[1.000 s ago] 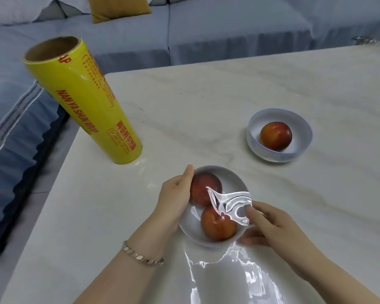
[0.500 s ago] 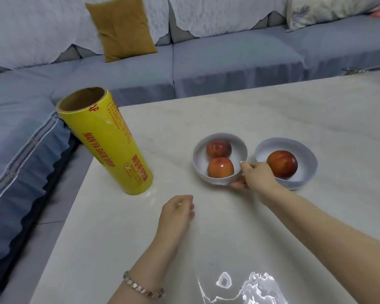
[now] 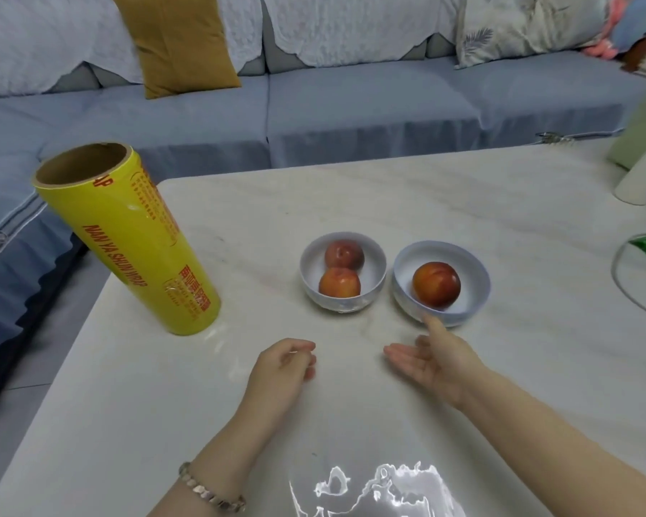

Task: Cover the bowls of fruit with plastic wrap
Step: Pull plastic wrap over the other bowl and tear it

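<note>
Landmark: the upright yellow plastic wrap roll [image 3: 127, 236], standing near the desk's [image 3: 407, 192] left edge.

Two white bowls sit side by side, nearly touching, to the right of the roll. The two-peach bowl [image 3: 343, 272] is the nearer to the roll and holds two reddish fruits, probably peaches. Faint glints low on its outer wall suggest film clinging there, but you cannot confirm a sheet across its mouth; film this clear hardly shows from above. The one-peach bowl [image 3: 441, 283], farther right of the roll, shows a clean rim and no sign of film.

A loose sheet of plastic wrap [image 3: 373, 490] lies flat on the desk, right of the roll and much closer to you, given away only by its bright wrinkled highlights.

Your left hand [image 3: 282, 371] hovers over the desk right of the roll's base, fingers curled loosely inward, nothing visibly pinched. Your right hand [image 3: 433, 358] is farther right, palm up, grip apart and empty, thumb tip at or almost at the near rim of the one-peach bowl.

Progress, as a judgement: at best halfway. The one-peach bowl needs covering, and the loose sheet looks like the piece for it. Bring bowl and sheet together, stretch the film over the rim, press it down the sides. Then check the seal on the two-peach bowl.
</note>
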The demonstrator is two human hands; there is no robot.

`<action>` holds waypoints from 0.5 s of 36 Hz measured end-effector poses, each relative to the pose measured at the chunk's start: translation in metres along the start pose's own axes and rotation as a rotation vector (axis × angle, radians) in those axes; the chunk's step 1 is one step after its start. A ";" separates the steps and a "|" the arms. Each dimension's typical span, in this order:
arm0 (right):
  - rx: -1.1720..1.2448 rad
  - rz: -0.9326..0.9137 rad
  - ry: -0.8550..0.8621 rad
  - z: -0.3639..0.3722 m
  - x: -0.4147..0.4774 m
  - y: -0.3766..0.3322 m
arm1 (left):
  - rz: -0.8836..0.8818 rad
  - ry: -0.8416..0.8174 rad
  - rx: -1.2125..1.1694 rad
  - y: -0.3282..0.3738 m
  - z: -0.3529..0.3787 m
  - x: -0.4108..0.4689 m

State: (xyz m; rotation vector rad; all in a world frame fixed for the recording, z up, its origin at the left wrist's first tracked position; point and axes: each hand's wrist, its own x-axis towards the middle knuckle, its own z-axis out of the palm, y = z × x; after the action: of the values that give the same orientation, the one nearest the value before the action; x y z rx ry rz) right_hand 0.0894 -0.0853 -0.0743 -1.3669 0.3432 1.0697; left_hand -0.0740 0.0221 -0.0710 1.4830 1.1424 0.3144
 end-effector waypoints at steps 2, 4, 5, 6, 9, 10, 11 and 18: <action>0.048 -0.054 0.071 -0.021 0.000 -0.006 | 0.012 -0.006 0.027 0.000 0.002 0.001; 0.037 -0.141 0.128 -0.036 0.003 -0.015 | 0.018 -0.016 0.059 -0.002 0.003 0.002; 0.013 -0.184 0.143 -0.040 0.006 -0.020 | 0.022 -0.021 0.074 -0.002 0.003 0.002; -0.023 -0.222 0.154 -0.044 0.009 -0.023 | 0.026 -0.025 0.089 -0.003 0.003 0.002; -0.132 -0.317 0.134 -0.047 0.015 -0.029 | 0.043 -0.029 0.135 -0.003 0.002 -0.001; -0.156 -0.349 0.133 -0.047 0.016 -0.030 | 0.048 -0.030 0.146 -0.004 0.001 -0.003; -0.163 -0.375 0.134 -0.048 0.017 -0.030 | 0.054 -0.030 0.154 -0.005 0.000 -0.004; -0.306 -0.432 0.187 -0.067 -0.001 -0.013 | 0.064 -0.023 0.191 -0.017 -0.007 -0.008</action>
State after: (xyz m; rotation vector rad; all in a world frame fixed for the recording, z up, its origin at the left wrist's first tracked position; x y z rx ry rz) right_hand 0.1235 -0.1441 -0.0814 -1.7242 0.0105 0.6526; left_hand -0.0908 0.0177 -0.0805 1.6889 1.1328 0.2364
